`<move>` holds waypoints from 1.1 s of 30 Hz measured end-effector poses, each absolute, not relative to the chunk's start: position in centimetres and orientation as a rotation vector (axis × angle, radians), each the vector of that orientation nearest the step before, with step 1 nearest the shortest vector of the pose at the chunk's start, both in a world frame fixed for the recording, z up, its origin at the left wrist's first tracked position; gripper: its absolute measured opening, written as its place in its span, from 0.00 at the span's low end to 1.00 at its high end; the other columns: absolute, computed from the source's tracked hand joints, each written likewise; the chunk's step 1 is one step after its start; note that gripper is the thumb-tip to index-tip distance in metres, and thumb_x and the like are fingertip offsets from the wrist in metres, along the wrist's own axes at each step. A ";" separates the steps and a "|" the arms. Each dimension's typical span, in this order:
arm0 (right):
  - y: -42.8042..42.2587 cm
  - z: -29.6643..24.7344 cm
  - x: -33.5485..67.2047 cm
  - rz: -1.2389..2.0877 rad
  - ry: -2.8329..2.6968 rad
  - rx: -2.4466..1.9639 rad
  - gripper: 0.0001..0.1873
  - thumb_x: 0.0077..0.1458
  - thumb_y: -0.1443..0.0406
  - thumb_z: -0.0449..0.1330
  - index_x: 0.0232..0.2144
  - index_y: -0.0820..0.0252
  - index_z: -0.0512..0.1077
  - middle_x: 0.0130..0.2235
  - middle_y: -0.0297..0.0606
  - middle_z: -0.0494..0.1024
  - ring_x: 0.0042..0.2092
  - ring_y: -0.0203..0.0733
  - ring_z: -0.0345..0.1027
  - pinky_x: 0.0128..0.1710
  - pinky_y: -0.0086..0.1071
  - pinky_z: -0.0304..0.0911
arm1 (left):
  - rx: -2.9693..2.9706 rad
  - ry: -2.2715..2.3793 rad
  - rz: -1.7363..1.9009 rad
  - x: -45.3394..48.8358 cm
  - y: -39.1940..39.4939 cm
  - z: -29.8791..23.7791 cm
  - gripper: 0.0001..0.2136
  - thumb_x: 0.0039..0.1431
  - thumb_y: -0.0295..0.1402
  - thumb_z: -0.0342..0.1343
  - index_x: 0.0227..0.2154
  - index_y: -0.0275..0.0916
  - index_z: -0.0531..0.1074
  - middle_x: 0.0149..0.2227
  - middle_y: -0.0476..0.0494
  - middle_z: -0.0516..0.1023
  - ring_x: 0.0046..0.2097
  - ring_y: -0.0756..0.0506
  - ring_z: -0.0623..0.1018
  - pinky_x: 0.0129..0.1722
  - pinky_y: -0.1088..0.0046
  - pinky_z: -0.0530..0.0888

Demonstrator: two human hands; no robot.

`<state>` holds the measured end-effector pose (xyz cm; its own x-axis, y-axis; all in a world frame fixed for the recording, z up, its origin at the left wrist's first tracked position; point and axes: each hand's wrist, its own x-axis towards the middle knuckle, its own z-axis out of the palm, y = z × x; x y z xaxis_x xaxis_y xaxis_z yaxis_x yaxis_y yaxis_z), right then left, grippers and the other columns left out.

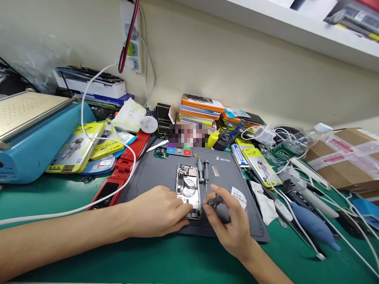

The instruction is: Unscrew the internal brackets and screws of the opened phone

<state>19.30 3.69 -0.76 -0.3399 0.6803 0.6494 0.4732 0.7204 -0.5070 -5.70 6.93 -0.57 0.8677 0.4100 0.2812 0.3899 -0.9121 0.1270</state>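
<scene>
An opened smartphone [189, 190] lies on the grey work mat [160, 177], its inner parts and a round coil exposed. My left hand [161, 211] is closed, fingers curled, holding the phone by its lower left edge. Just right of the phone, my right hand [229, 221] grips a dark screwdriver [215, 201] between thumb and fingers; the tool's tip cannot be made out. Two more screwdrivers [206, 173] lie beyond the phone's upper right corner. A small metal plate [216, 171] rests to the right of them.
A red device [112, 185] and a white cable [133, 165] lie left of the mat, near yellow battery boxes [78, 148]. On the right are a blue air blower [314, 225], a plastic bottle [296, 146] and a cardboard box [346, 154]. Stacked boxes [201, 108] stand against the wall.
</scene>
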 end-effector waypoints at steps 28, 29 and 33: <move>4.4 -1.1 20.0 -0.060 -2.056 -0.974 0.30 0.72 0.70 0.59 0.72 0.54 0.59 0.46 0.43 0.82 0.31 0.39 0.74 0.33 0.34 0.76 | 2.927 1.382 0.219 -4.6 5.3 1.3 0.34 0.67 0.63 0.55 0.54 0.33 0.76 0.64 0.23 0.73 0.56 0.23 0.76 0.46 0.44 0.77; 4.4 -1.1 20.1 -0.068 -2.093 -0.948 0.30 0.71 0.71 0.60 0.71 0.53 0.59 0.46 0.42 0.83 0.30 0.39 0.73 0.32 0.33 0.76 | 2.908 1.390 0.183 -4.6 5.3 1.3 0.30 0.70 0.58 0.55 0.56 0.33 0.75 0.64 0.23 0.73 0.56 0.23 0.76 0.46 0.44 0.77; 4.2 -1.0 20.7 -0.063 -2.170 -0.912 0.31 0.70 0.72 0.60 0.71 0.52 0.60 0.47 0.43 0.84 0.28 0.38 0.71 0.31 0.34 0.75 | 2.866 1.307 0.079 -5.4 5.7 2.4 0.18 0.70 0.35 0.53 0.58 0.34 0.72 0.67 0.26 0.71 0.57 0.25 0.76 0.49 0.45 0.78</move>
